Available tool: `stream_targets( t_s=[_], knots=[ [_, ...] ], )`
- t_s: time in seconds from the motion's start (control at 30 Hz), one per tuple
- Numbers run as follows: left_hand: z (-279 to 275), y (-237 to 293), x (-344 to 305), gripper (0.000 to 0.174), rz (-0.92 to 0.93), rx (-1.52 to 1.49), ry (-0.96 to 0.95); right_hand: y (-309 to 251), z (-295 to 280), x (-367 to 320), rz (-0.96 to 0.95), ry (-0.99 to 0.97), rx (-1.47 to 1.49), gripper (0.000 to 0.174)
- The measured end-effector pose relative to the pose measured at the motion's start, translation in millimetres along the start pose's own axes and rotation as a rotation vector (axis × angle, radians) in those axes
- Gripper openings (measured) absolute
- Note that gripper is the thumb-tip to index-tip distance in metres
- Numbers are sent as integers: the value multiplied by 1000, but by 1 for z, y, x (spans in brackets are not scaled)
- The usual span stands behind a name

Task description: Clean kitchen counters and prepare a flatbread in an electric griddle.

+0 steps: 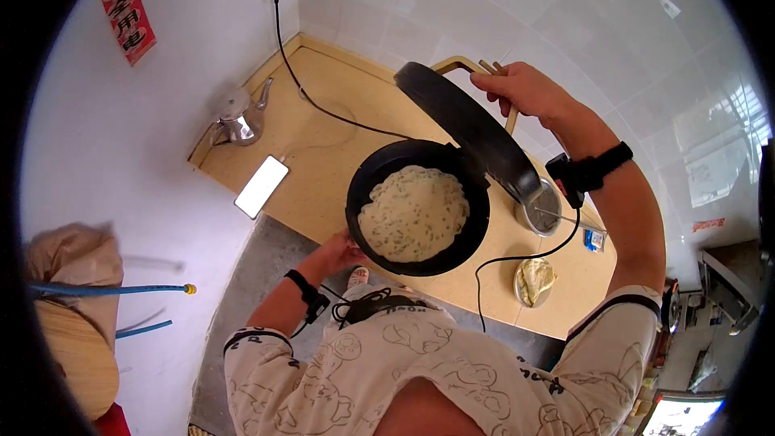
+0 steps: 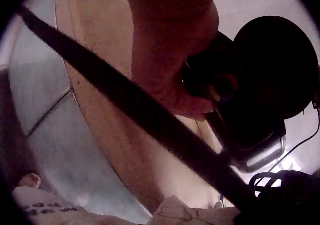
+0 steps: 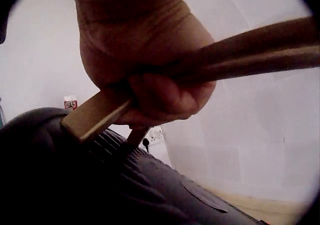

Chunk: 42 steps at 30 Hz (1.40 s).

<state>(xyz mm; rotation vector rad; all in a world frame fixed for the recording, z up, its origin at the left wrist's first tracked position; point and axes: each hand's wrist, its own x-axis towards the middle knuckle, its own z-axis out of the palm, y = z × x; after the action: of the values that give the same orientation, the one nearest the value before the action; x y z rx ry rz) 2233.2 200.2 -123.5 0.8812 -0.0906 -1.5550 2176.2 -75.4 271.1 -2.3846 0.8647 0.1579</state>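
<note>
A black electric pan [image 1: 476,230] stands on the wooden table, a pale round pancake with green bits [image 1: 413,214] lying in it. Its black lid [image 1: 472,129] is raised on the side toward the wall. My right hand [image 1: 529,95] grips the lid's gold handle [image 1: 456,62]; in the right wrist view the fingers of my right hand [image 3: 155,84] curl round the handle [image 3: 97,115]. At the pan's near left side is my left hand [image 1: 343,250]; the left wrist view shows my left hand [image 2: 175,59] against the pan's dark edge, its fingertips partly hidden.
A steel kettle [image 1: 240,117] and a lit phone [image 1: 261,186] are at the table's left. On the right stand a metal pot [image 1: 539,214], a plate with folded food [image 1: 534,281] and a small blue packet [image 1: 595,240]. A black cord [image 1: 339,116] runs to the wall socket.
</note>
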Motion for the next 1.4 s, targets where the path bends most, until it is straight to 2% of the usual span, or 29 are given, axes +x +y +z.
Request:
stream_targets(
  t_s=[0.1,0.2,0.3,0.37,0.47,0.57,0.63,0.77,1.0,1.07,1.2,1.27,1.4],
  knots=[
    [1,10,-5,39,-36,61,-10,6,4,11,14,-8,19,46],
    [11,22,-20,44,82,92,-8,18,7,20,16,-7,51,46],
    [14,33,-28,46,65,207,93,25,13,27,46,-18,70,46],
    [12,37,-29,57,68,188,178,29,17,33,37,-21,74,46],
    [8,49,-35,61,54,275,273,34,23,37,39,-39,91,48],
    [1,55,-35,63,122,282,257,40,26,42,39,-47,113,49],
    [0,62,-37,63,123,324,270,43,31,45,46,-35,98,42],
    [24,82,-53,69,179,428,257,47,35,48,0,-45,144,46],
    [19,90,-49,72,176,419,278,38,39,48,4,-75,123,45],
    [19,92,-49,66,162,435,274,43,44,52,-19,-69,153,45],
    [25,94,-50,66,170,441,269,46,47,55,-38,-63,124,46],
    [26,96,-49,79,159,484,253,49,48,57,-24,-71,148,45],
    [25,97,-48,77,161,507,278,48,49,49,1,-71,154,45]
  ],
)
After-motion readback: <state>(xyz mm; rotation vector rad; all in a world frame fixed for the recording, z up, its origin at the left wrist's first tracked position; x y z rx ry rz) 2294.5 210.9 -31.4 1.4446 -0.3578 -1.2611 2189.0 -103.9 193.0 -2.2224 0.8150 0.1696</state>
